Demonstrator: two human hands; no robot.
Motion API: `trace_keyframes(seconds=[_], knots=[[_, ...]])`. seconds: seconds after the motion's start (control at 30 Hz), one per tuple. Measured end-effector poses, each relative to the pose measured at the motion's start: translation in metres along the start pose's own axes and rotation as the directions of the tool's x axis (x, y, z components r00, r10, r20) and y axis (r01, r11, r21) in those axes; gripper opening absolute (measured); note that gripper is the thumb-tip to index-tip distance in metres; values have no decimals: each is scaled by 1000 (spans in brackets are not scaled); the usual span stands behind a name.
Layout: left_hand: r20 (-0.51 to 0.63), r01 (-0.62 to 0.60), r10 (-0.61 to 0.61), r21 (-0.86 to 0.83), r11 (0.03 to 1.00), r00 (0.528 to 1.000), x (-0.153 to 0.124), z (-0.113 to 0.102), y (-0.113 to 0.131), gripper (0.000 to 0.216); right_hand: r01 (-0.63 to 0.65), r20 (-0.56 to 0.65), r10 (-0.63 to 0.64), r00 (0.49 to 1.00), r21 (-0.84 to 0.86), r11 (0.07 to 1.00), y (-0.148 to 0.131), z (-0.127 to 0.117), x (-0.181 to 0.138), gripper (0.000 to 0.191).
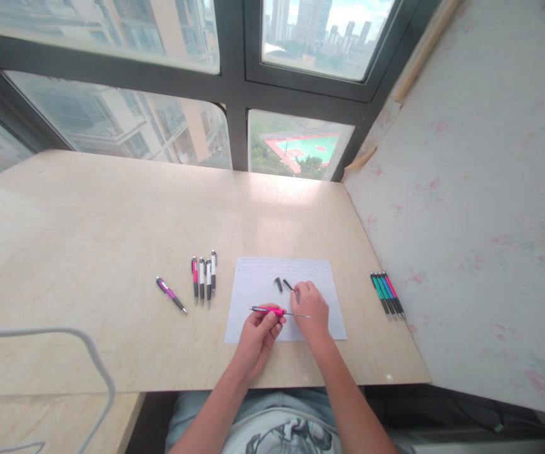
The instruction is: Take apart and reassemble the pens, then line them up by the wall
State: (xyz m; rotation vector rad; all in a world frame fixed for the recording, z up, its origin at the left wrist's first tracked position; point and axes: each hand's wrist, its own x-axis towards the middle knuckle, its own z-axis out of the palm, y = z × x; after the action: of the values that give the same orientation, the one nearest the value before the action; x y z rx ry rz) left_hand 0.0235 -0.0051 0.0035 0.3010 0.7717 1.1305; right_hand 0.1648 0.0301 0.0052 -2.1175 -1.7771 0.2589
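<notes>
My left hand [259, 331] pinches the pink barrel of a ballpoint pen [267, 310], held level above the paper. A thin refill [298, 315] sticks out bare from the barrel's right end. Beyond it, my right hand [310, 309] is low over the sheet, fingers curled at the near end of a slim black pen part [288, 285]. Its fingertips are partly hidden. Just left of that part, a short black clip piece [278, 284] lies on the white paper [248, 293], which bears handwritten lines along its top.
Several pens, pink and white [201, 277], stand in a row left of the paper, with a purple pen [171, 295] farther left. Several green, blue and pink pens [386, 294] lie by the right wall. A white cable [87, 353] loops at the lower left.
</notes>
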Motion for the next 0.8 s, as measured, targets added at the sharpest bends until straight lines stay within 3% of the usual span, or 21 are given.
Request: trace_keyframes(seconds=[0.13, 0.23, 0.33, 0.53, 0.8], knots=[[9, 0, 0, 8, 1000, 1000, -1, 0, 1, 22, -29, -22, 36, 999, 265, 964, 18, -7, -4, 15], [1, -7, 7, 21, 1000, 1000, -1, 1, 1, 20, -102, 75, 73, 995, 534, 840, 34, -16, -12, 18], [-10, -18, 19, 25, 1000, 1000, -1, 2, 2, 19, -172, 140, 103, 985, 699, 695, 49, -29, -23, 27], [-39, -31, 32, 35, 999, 999, 0, 2, 2, 21, -202, 164, 118, 979, 793, 574, 66, -58, -40, 26], [-49, -46, 49, 53, 998, 998, 1, 1, 0, 22, -107, 122, 15, 992, 798, 593, 54, -63, -41, 23]])
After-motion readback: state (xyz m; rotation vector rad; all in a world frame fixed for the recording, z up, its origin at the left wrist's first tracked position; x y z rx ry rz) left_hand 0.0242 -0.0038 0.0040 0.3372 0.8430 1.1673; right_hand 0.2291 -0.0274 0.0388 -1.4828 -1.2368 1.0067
